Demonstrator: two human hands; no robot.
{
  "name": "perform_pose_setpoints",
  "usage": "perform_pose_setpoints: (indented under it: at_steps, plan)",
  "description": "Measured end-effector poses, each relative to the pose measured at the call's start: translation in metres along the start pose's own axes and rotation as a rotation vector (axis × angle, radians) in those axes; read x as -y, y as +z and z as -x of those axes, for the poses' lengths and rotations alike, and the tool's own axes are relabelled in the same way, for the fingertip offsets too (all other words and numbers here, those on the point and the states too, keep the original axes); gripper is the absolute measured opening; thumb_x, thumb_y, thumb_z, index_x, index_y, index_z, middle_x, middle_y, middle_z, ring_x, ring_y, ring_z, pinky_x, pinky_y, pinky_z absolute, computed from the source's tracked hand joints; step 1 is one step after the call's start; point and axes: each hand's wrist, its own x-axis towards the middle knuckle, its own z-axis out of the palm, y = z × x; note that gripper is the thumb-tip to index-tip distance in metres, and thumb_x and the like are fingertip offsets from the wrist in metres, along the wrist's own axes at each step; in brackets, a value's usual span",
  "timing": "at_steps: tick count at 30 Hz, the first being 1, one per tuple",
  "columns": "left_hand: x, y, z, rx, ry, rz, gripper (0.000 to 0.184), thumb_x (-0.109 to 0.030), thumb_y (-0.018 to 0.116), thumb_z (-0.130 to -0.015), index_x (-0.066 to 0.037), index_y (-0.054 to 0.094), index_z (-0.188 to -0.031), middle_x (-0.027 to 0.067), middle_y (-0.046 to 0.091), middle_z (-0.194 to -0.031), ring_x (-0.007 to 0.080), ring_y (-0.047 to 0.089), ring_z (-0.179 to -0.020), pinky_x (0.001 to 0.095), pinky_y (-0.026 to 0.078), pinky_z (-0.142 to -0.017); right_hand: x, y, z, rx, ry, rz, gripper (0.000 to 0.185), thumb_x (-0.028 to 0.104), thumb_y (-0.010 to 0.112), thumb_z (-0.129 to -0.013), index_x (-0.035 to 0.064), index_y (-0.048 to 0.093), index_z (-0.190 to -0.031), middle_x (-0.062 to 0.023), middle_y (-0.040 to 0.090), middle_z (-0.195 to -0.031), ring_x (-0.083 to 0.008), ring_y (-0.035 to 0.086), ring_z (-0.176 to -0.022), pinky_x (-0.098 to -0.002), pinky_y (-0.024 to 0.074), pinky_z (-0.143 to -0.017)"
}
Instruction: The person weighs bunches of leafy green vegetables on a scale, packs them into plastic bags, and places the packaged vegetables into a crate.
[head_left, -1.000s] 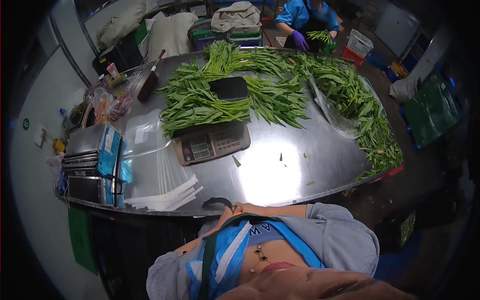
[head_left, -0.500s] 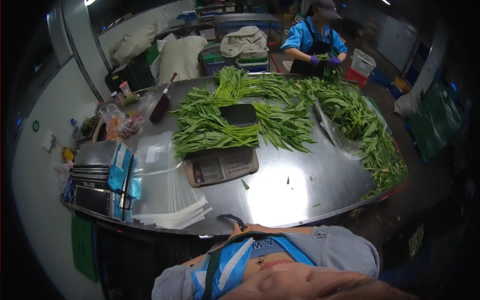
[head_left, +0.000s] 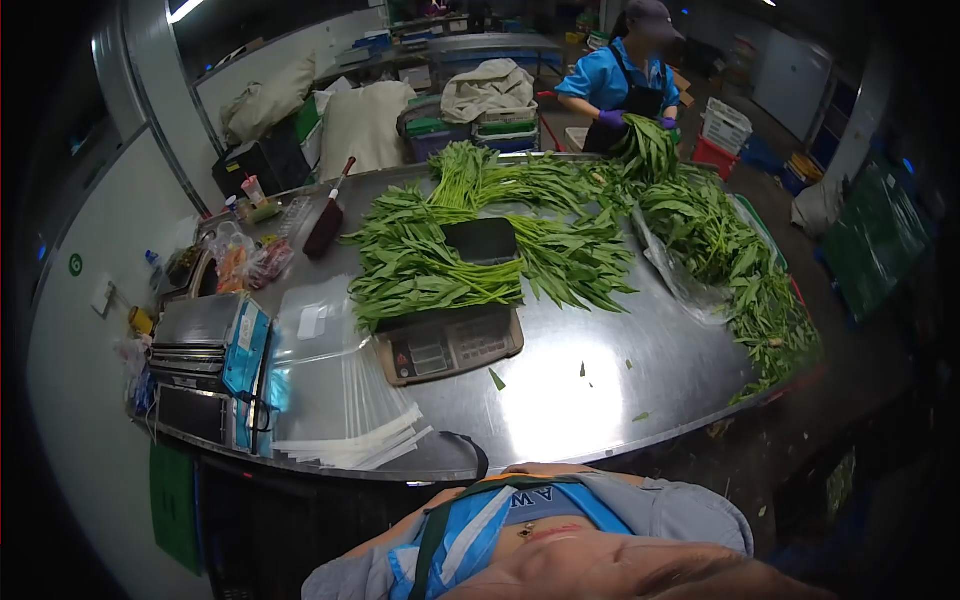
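Observation:
Both of my hands are low at my waist, mostly hidden by my clothing. On the right, a strip of skin of my right hand or forearm [head_left: 548, 468] shows by the table edge. Skin of my left hand or forearm [head_left: 442, 497] shows at the left; no fingers can be made out on either side. A dark strap [head_left: 478, 455] curves up near them. Beyond it on the metal table [head_left: 570, 390] stands a scale [head_left: 455, 345] with leafy green stalks [head_left: 440, 285] and a black tray [head_left: 482, 241] above it.
Clear plastic bags [head_left: 335, 375] lie left of the scale, near a blue-sided sealing machine [head_left: 215, 345]. A brush [head_left: 326, 225] lies farther back. Across the table a co-worker [head_left: 630, 85] in purple gloves holds greens. More greens [head_left: 715, 250] cover the right side.
The fingers seen at the dark strap have dropped out of sight, and the strap now bends downward. The co-worker has raised a bunch of greens. My view has shifted slightly.

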Motion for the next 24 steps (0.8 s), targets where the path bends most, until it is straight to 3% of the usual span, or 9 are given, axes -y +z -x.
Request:
perform_pose_setpoints:
  at_steps: [10, 13, 16, 20, 22, 24]
  plan:
    - [-0.002, 0.002, -0.005, 0.047, 0.008, -0.018, 0.064, -0.044, 0.062, -0.074, 0.004, 0.046, -0.113, 0.0228, 0.056, -0.103, 0.0308, 0.054, -0.097, 0.0356, 0.042, -0.082, -0.028, -0.005, 0.000, 0.056, -0.021, -0.037, 0.046, 0.033, 0.045, -0.085, -0.0034, 0.046, -0.113, -0.0210, 0.057, -0.104, -0.0289, 0.054, -0.097, -0.0326, 0.0407, -0.083]
    - [-0.002, 0.004, -0.006, 0.062, 0.011, -0.018, 0.063, -0.044, 0.062, -0.074, 0.004, 0.046, -0.113, 0.0226, 0.056, -0.103, 0.0305, 0.054, -0.097, 0.0355, 0.042, -0.082, -0.029, -0.005, -0.010, 0.051, -0.062, 0.040, 0.046, 0.032, 0.048, -0.085, -0.0031, 0.049, -0.115, -0.0150, 0.055, -0.109, -0.0220, 0.051, -0.100, -0.0285, 0.0387, -0.086]
    - [-0.002, 0.004, -0.006, 0.076, 0.016, -0.027, 0.063, -0.044, 0.062, -0.074, 0.004, 0.047, -0.113, 0.0223, 0.056, -0.103, 0.0302, 0.054, -0.097, 0.0353, 0.042, -0.082, -0.018, -0.007, -0.026, 0.127, 0.142, 0.032, 0.044, 0.033, 0.053, -0.082, -0.0024, 0.053, -0.108, -0.0132, 0.059, -0.101, -0.0213, 0.054, -0.091, -0.0293, 0.0417, -0.080]
    - [-0.004, 0.004, -0.006, 0.094, 0.024, -0.034, 0.062, -0.043, 0.061, -0.074, 0.003, 0.048, -0.112, 0.0219, 0.057, -0.102, 0.0298, 0.055, -0.096, 0.0351, 0.042, -0.082, -0.022, -0.011, -0.031, 0.160, 0.134, 0.159, 0.047, 0.036, 0.052, -0.081, -0.0029, 0.053, -0.108, -0.0148, 0.059, -0.101, -0.0226, 0.055, -0.090, -0.0298, 0.0421, -0.080]
    - [-0.003, 0.006, -0.007, 0.110, 0.022, -0.035, 0.061, -0.043, 0.061, -0.074, 0.003, 0.048, -0.112, 0.0217, 0.057, -0.102, 0.0296, 0.055, -0.096, 0.0350, 0.042, -0.082, -0.031, -0.004, -0.021, 0.000, -0.049, 0.024, 0.043, 0.033, 0.053, -0.079, -0.0040, 0.057, -0.101, -0.0125, 0.062, -0.091, -0.0192, 0.056, -0.082, -0.0306, 0.0429, -0.074]
    - [-0.004, 0.006, -0.006, 0.122, 0.022, -0.035, 0.061, -0.043, 0.061, -0.075, 0.003, 0.048, -0.112, 0.0215, 0.057, -0.102, 0.0294, 0.055, -0.096, 0.0349, 0.042, -0.082, -0.036, -0.003, -0.018, -0.003, -0.036, -0.019, 0.042, 0.031, 0.053, -0.080, -0.0040, 0.057, -0.102, -0.0127, 0.062, -0.092, -0.0190, 0.056, -0.083, -0.0305, 0.0427, -0.074]
